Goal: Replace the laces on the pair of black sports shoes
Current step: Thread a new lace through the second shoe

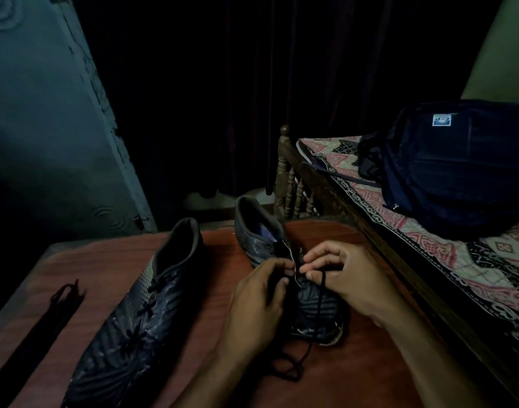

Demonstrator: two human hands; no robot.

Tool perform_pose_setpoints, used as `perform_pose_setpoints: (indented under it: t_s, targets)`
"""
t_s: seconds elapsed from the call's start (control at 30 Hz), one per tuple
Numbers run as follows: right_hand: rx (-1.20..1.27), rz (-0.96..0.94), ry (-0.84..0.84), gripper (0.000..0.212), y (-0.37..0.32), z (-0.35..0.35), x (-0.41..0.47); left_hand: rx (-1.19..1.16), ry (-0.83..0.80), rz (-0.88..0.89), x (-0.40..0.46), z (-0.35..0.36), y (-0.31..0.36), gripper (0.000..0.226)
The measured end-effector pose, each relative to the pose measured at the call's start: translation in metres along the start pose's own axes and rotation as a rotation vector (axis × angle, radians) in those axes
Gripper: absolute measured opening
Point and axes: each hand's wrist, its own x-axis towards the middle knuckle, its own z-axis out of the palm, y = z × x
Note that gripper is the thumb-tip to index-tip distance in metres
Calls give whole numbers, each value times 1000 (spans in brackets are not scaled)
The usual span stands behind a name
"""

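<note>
Two black shoes on a reddish wooden table [228, 378], heels pointing away toward twelve o'clock, toes toward the near edge. Right shoe [262, 237] at centre, its front half mostly covered by both hands. Left shoe [137, 313] at about eight o'clock from the right one, well apart, lying long and angled, dark laces crossing its top.

Left hand [259, 301] curled over the right shoe's middle, fingertips pinched together at the eyelet row; hard to tell in the dim light exactly what sits between them. Right hand [343, 275] at three o'clock of the left, fingertips nearly meeting it, thumb and forefinger pinching a black lace [318, 301]. Lace dropping from that pinch toward six o'clock, running down over the toe and ending in loose loops on the table between the forearms.

Bundle of dark spare laces [43, 328] lying flat at nine o'clock, near the table's left edge, well apart from both shoes.

At two to three o'clock, a bed [428, 248] with a patterned pink and cream sheet, its carved wooden post beside the table's far corner. Dark blue backpack [452, 169] resting on the sheet. Pale blue-green wall [40, 128] at ten o'clock; darkness at twelve.
</note>
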Motion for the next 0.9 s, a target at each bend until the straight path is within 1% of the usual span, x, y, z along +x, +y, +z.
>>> perform_pose_setpoints:
  t_s: [0.1, 0.2, 0.4, 0.5, 0.63, 0.7, 0.8, 0.83, 0.9]
  targets:
    - [12, -18, 1, 20, 2, 1, 0, 10, 25, -84, 1, 3, 3, 21]
    - [46, -11, 13, 19, 4, 4, 0, -35, 7, -136, 2, 2, 4, 31]
    - [47, -43, 13, 21, 3, 7, -1, -91, 28, -156, 3, 1, 2, 30]
    - [-2, -72, 39, 21, 4, 10, 0, -51, 35, -137, 2, 2, 4, 34]
    - [-155, -142, 107, 20, 3, 14, -1, 38, 57, -75, -1, 2, 8, 34]
    - [-174, -177, 98, 21, 5, 17, -2, 67, 63, -49, 0, 0, 7, 36]
    - [-182, -234, 98, 21, 8, 21, -3, 201, 172, 10, 4, -11, 2, 42]
    - [-195, -245, 106, 20, 10, 22, -2, 174, 214, 3, 6, -15, -1, 42]
    - [-215, -256, 121, 20, 10, 23, -1, -29, 266, -63, 8, -22, -4, 36]
